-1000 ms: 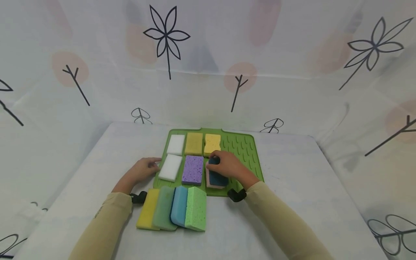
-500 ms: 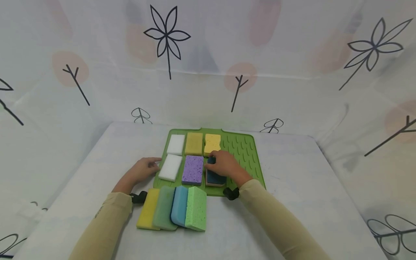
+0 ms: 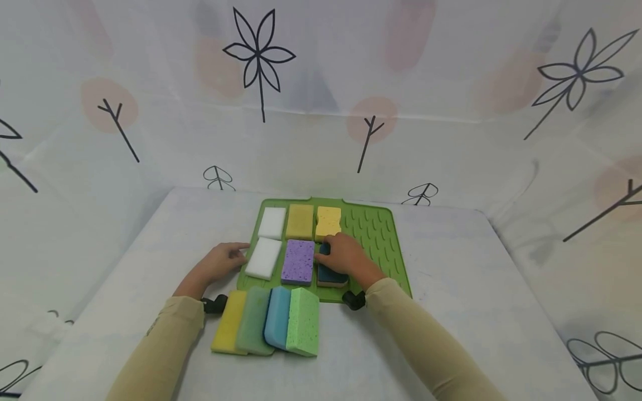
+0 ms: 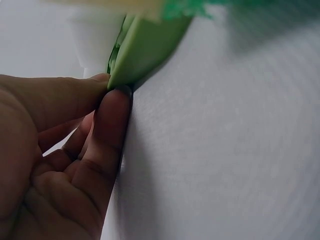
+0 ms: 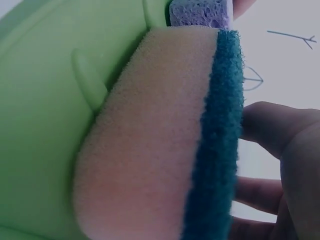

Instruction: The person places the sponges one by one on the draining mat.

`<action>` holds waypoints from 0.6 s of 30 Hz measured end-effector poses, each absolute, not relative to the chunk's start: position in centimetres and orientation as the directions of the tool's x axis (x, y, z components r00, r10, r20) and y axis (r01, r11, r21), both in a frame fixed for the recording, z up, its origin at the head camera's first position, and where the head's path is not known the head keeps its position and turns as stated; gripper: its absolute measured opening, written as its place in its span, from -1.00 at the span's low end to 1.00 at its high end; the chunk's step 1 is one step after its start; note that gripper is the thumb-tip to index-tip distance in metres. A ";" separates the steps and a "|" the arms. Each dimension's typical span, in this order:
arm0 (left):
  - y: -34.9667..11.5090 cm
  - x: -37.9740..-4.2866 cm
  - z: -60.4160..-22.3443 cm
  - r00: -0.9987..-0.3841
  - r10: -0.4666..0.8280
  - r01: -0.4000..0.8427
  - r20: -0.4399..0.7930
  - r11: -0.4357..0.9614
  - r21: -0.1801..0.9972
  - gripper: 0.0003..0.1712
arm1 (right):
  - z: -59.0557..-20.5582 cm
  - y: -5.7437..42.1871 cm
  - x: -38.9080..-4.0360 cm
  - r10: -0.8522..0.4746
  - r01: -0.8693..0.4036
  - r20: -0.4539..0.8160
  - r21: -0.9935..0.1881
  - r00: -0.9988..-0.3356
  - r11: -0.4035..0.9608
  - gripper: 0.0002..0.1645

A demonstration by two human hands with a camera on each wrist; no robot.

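My right hand (image 3: 346,255) lies over a sponge with a dark teal scouring layer and pink foam (image 5: 145,140), its thumb and fingers touching the scouring face. The sponge rests foam side down on a green ridged mat (image 3: 373,239); its far part is partly hidden under the hand. Just left of it is a speckled purple sponge (image 3: 298,262). At the mat's left edge, my left hand (image 4: 60,145) pinches the rim between thumb and finger.
On the mat also lie two white sponges (image 3: 271,223), a mustard sponge (image 3: 300,221) and a yellow sponge (image 3: 328,220). In front lean a yellow sponge (image 3: 228,323), a sage-green sponge (image 3: 253,323), a blue sponge (image 3: 276,318) and a bright green sponge (image 3: 303,323). Patterned cloth surrounds the table.
My right hand has shifted left and slightly down with the teal-and-pink sponge, which has gone from tilted to flat on the mat. My left hand stays in place.
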State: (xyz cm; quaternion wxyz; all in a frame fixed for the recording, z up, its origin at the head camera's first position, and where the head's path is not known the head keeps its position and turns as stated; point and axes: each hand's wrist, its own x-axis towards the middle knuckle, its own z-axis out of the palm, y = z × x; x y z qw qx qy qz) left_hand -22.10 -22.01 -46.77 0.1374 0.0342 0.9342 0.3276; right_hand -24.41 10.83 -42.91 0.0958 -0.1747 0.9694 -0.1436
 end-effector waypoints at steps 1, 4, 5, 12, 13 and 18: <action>-22.0 -22.1 -46.8 -0.960 0.155 -0.025 -0.235 0.783 0.621 -0.43 | -43.0 10.8 -24.4 -0.365 -0.312 -0.135 -0.306 -0.921 0.900 -0.33; -21.9 -22.1 -46.7 -0.959 0.157 -0.023 -0.235 0.786 0.618 -0.43 | -43.0 10.9 -24.2 -0.364 -0.316 -0.129 -0.291 -0.922 0.903 -0.32; -21.9 -22.1 -46.6 -0.959 0.159 -0.020 -0.234 0.787 0.617 -0.43 | -43.1 10.9 -24.1 -0.364 -0.318 -0.126 -0.287 -0.923 0.904 -0.32; -21.9 -22.1 -46.7 -0.959 0.154 -0.026 -0.238 0.788 0.615 -0.43 | -43.0 11.2 -23.5 -0.334 -0.292 -0.105 -0.293 -0.937 0.910 -0.30; -21.8 -22.1 -46.7 -0.959 0.153 -0.028 -0.240 0.789 0.614 -0.43 | -42.9 11.2 -23.4 -0.329 -0.290 -0.097 -0.287 -0.939 0.913 -0.30; -21.8 -22.1 -46.8 -0.958 0.145 -0.040 -0.248 0.788 0.614 -0.43 | -42.6 11.6 -22.8 -0.335 -0.315 -0.043 -0.246 -0.941 0.917 -0.33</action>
